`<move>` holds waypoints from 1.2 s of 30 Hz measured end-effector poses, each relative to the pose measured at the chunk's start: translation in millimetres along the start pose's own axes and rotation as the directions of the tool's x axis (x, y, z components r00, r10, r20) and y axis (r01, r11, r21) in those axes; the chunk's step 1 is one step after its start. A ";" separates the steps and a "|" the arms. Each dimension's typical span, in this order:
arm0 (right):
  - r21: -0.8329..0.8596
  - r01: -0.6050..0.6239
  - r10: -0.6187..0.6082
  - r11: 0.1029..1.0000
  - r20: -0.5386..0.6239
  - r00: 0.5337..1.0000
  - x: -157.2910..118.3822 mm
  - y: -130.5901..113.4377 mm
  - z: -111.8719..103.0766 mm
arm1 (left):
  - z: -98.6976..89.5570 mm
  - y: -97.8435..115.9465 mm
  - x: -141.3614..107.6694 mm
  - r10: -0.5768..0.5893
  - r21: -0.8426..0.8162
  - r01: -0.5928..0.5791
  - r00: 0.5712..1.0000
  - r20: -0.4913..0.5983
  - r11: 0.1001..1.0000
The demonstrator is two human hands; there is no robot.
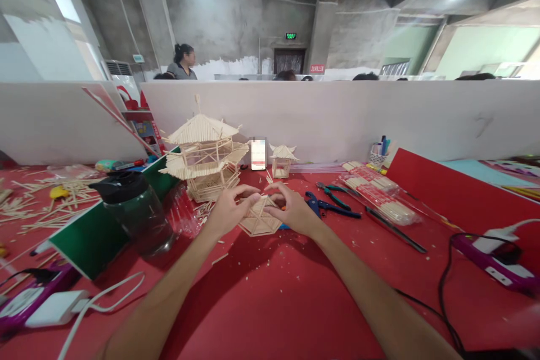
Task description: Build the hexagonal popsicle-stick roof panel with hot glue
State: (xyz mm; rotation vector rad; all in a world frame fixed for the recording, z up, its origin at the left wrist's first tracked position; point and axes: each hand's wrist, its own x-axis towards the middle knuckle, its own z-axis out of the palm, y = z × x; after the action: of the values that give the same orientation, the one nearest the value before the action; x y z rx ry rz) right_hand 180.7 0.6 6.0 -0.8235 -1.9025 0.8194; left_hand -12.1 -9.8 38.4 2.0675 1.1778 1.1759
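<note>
Both hands' fingers (252,199) hold a small stick frame (260,222) over red tabletop (270,298)

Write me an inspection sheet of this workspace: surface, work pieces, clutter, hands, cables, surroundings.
Surface: red tabletop, pale crumbs scattered on it.
Work pieces: stick frame between both hands; large pavilion and small pavilion standing beyond.
Clutter: bottle and loose sticks at left; green-handled pliers and bagged sticks at right.
Hands: left hand and right hand both hold the frame.
Cables: white cable at left; black cable near the right forearm.
Surroundings: pale partition; person beyond it.
</note>
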 end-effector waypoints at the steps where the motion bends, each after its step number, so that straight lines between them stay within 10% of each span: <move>1: 0.005 -0.021 0.021 1.000 0.003 1.000 1.2 3.7 -0.6 | -2.7 -3.6 1.3 0.014 -0.008 -0.015 0.999 -0.040 1.000; 8: 0.184 -0.133 0.165 0.974 -0.172 0.971 10.0 29.0 -14.5 | -29.9 -31.7 13.5 -0.052 -0.075 0.029 0.945 -0.324 0.997; 17: -0.222 0.137 -0.226 0.965 -0.451 0.863 1.7 6.8 -15.4 | -10.6 -34.7 8.2 -0.253 -0.382 0.282 0.959 0.125 0.880; 26: -0.692 0.577 -0.745 0.434 0.084 0.661 -9.0 -7.9 -7.9 | -10.6 -10.4 6.8 -0.444 -0.762 0.515 0.832 0.334 0.393; 31: -0.709 0.619 -0.757 0.338 0.186 0.626 -11.2 -15.1 -4.2 | -20.9 -11.3 5.2 -0.392 -0.746 0.534 0.834 0.388 0.399; 36: -0.750 0.577 -0.713 0.325 0.207 0.670 -7.7 -3.7 -3.8 | -16.6 -15.2 6.1 -0.446 -0.741 0.420 0.877 0.181 0.524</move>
State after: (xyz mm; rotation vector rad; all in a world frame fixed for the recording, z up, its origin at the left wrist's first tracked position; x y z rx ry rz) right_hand 186.3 -6.8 6.9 -0.4452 -2.1582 -0.6527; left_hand -31.5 3.2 38.4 1.0198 0.8852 1.1646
